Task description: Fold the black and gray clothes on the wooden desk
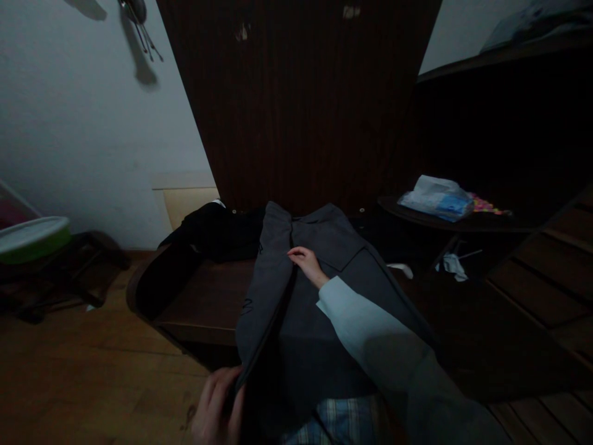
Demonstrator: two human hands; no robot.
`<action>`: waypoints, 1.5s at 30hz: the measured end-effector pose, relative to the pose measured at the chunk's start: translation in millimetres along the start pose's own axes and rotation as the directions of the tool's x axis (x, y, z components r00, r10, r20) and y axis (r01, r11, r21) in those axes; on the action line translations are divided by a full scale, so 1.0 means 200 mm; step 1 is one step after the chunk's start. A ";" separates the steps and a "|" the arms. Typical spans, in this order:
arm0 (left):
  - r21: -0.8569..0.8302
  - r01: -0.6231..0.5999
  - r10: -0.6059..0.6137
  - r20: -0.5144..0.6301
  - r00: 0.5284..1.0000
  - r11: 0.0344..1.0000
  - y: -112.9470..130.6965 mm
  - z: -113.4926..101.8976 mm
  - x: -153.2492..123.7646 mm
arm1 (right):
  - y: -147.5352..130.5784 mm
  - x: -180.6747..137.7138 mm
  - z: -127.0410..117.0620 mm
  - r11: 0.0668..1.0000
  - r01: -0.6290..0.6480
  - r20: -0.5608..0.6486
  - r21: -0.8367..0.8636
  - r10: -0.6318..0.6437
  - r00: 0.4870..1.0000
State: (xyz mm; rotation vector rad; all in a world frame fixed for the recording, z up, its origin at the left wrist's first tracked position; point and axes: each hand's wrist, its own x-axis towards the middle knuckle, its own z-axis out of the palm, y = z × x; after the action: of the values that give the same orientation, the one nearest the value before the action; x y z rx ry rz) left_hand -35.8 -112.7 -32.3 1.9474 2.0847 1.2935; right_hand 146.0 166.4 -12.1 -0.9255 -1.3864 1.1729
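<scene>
A dark grey garment (324, 290) lies spread lengthwise over a low dark wooden table (208, 303), its near end reaching my lap. My right hand (306, 262), in a pale long sleeve, pinches the garment's folded middle edge near the far end. At the bottom of the view my left hand (217, 405) grips the same edge at the near end. A black garment (217, 232) lies bunched at the table's far left.
A dark wooden wardrobe (296, 93) stands behind the table. To the right a small round table (417, 213) carries a tissue pack (435, 198). A green-rimmed basin (32, 238) rests on a stool at left. Wooden floor (92, 371) lies at the lower left.
</scene>
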 end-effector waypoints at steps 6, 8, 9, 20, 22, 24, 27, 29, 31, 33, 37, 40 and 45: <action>0.082 -0.165 0.119 0.405 0.906 0.983 -0.01 0.11 -0.05 | 0.02 0.02 0.01 0.996 -0.032 0.021 -0.086 0.034 0.999; 0.144 -0.179 0.083 0.506 0.859 0.973 0.03 0.19 -0.05 | 0.01 0.02 0.01 0.993 -0.029 0.081 -0.111 0.038 0.996; 0.184 -0.176 0.046 0.552 0.832 0.967 0.06 0.22 -0.05 | 0.01 0.01 0.01 0.992 -0.027 0.118 -0.125 0.042 0.992; -0.075 -0.101 0.123 0.391 0.912 0.992 0.25 0.10 -0.02 | -0.02 0.02 -0.02 0.979 0.098 0.148 -0.176 -0.072 0.986; -0.116 -0.121 0.153 0.337 0.929 0.986 0.27 0.11 -0.05 | -0.01 0.02 -0.02 0.978 0.084 0.157 -0.189 -0.055 0.986; -0.099 -0.142 0.167 0.345 0.924 0.985 0.28 0.14 -0.07 | 0.00 0.03 -0.02 0.976 0.082 0.157 -0.202 -0.051 0.986; 0.024 -0.190 0.150 0.519 0.841 0.981 0.29 0.19 -0.07 | 0.03 0.04 -0.02 0.970 0.079 0.139 -0.229 -0.048 0.989; 0.128 -0.242 0.093 0.680 0.727 0.962 0.29 0.21 -0.06 | 0.04 0.04 -0.01 0.959 0.072 0.119 -0.273 -0.041 0.992; 0.133 -0.272 0.065 0.787 0.613 0.953 0.28 0.20 -0.04 | 0.05 0.04 -0.01 0.943 0.080 0.107 -0.323 -0.047 0.993; 0.030 -0.218 0.107 0.803 0.586 0.975 0.25 0.17 0.00 | 0.06 0.04 -0.01 0.929 0.100 0.109 -0.357 -0.065 0.992; -0.136 0.065 0.013 0.506 0.862 0.989 0.11 0.09 0.12 | 0.07 0.05 0.00 0.911 0.143 0.124 -0.387 -0.102 0.987; -0.157 0.224 -0.184 0.231 0.955 0.962 -0.01 0.07 0.22 | 0.08 0.05 0.00 0.904 0.152 0.129 -0.399 -0.109 0.986; -0.322 0.381 -0.280 0.317 0.906 0.867 -0.06 0.12 0.28 | 0.07 0.04 0.00 0.905 0.137 0.137 -0.403 -0.089 0.987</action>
State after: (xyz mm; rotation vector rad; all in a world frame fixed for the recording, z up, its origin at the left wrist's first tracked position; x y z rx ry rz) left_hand -46.1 -51.0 -27.0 1.4288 1.7802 1.1803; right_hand 144.5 178.0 -24.0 -1.0633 -1.8010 0.8699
